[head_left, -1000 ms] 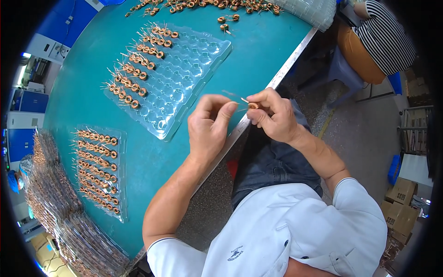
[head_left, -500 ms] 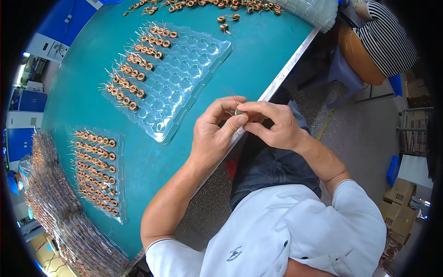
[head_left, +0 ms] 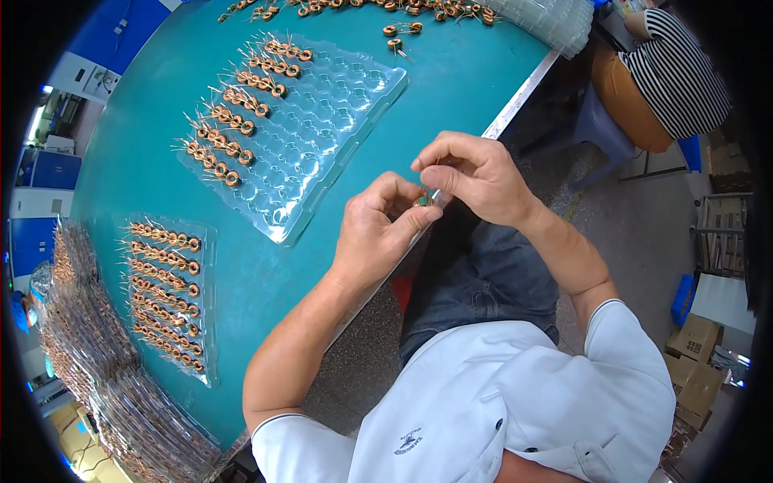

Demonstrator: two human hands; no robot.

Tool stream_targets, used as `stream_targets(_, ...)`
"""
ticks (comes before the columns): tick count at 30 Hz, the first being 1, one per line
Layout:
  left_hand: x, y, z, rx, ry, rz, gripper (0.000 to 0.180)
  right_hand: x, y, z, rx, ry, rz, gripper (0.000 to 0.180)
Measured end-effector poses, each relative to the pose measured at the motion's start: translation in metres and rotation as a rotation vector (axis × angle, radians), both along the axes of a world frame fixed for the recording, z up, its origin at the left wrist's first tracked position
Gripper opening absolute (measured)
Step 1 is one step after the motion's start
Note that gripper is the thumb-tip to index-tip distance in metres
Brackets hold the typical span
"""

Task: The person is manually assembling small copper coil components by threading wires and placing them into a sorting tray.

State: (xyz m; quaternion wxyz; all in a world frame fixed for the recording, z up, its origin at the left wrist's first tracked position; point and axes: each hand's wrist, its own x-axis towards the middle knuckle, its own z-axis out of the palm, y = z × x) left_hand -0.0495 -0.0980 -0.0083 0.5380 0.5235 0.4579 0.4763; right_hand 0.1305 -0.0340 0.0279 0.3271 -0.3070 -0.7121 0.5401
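My left hand (head_left: 385, 229) and my right hand (head_left: 475, 177) meet over the front edge of the teal table (head_left: 475, 80). Between their fingertips sits a small green ring-shaped coil (head_left: 423, 199); both hands pinch it, and its wire leads are mostly hidden by my fingers. Just left of my hands lies a clear plastic blister tray (head_left: 322, 121) with rows of copper-wound coils (head_left: 221, 137) in its left pockets; the right pockets hold nothing.
A second tray (head_left: 165, 282) filled with coils lies at the left, with stacks of filled trays (head_left: 88, 354) beyond it. Loose coils (head_left: 403, 32) lie at the table's far side. A person in a striped shirt (head_left: 676, 72) sits at the upper right. Cardboard boxes (head_left: 696, 362) stand on the floor.
My hands have drawn closer together and shifted slightly, turning the small coil between the fingertips. The trays have not moved.
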Motion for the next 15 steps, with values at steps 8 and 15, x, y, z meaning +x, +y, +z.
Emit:
stream_targets(8,-0.004,0.002,0.005,-0.045,0.075,-0.069,0.02,-0.003,0.001,-0.008,0.336,0.059,-0.017,0.005)
stream_targets(15,-0.003,0.003,0.004,-0.092,-0.197,0.102,0.021,-0.017,0.016,0.023,0.08,0.226,-0.342,0.013)
